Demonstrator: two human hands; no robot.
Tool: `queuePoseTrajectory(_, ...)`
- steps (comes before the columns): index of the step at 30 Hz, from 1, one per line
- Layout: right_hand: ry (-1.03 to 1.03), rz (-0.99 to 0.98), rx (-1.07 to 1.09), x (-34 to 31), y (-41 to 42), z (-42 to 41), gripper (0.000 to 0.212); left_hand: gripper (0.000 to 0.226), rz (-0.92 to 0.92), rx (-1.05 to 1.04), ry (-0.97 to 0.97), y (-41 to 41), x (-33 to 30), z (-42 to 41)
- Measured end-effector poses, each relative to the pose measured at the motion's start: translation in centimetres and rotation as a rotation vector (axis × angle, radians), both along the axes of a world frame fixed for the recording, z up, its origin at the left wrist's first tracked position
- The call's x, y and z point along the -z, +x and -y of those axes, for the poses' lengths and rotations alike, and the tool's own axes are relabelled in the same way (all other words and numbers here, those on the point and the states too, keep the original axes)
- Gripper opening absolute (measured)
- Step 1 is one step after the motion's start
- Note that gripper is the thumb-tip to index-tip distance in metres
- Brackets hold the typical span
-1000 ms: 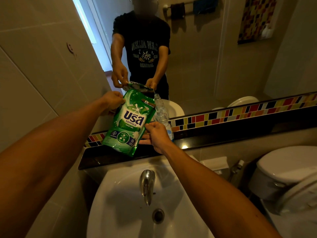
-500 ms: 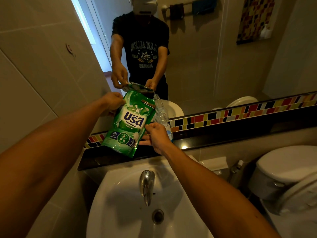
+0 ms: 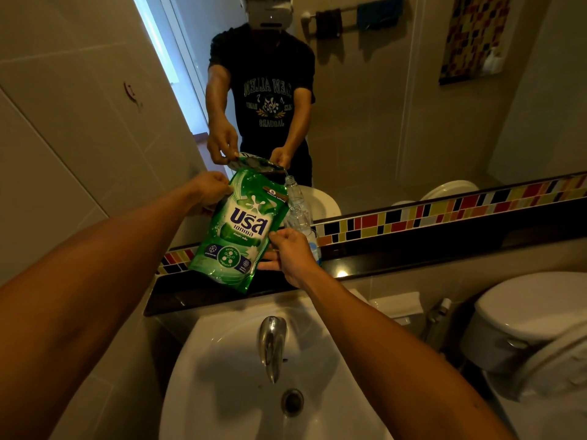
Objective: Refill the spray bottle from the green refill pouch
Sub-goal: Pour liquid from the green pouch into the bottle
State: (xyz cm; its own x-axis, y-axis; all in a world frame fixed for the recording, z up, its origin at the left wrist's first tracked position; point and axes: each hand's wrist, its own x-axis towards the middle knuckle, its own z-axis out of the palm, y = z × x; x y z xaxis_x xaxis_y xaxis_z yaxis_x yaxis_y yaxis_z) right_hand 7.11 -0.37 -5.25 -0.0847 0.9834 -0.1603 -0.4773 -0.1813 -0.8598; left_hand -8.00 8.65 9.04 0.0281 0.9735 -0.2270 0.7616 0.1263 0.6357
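The green refill pouch (image 3: pixel 239 227) is held up over the black ledge, tilted with its top right corner against the neck of the clear spray bottle (image 3: pixel 298 214). The bottle stands on the ledge with no spray head on it. My left hand (image 3: pixel 211 188) grips the pouch's upper left edge. My right hand (image 3: pixel 290 254) pinches the pouch's lower right edge, right in front of the bottle, and hides the bottle's lower part. In the mirror the pouch's corner sits over the bottle's mouth.
A black ledge (image 3: pixel 428 252) with a coloured tile strip runs under the mirror. Below it are the white sink (image 3: pixel 222 376) and its chrome tap (image 3: pixel 271 344). A toilet (image 3: pixel 533 315) stands at the right, and a tiled wall closes the left side.
Both hands and the pouch have barely moved. The pouch stays tilted at the bottle's neck.
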Motion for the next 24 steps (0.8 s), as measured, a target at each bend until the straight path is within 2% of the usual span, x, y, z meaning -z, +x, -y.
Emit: queuePoseTrajectory(24,-0.004,0.014,0.000,0.18,-0.16,-0.24,0.010,0.018,-0.012,0.006,0.009,-0.13,0.03,-0.09)
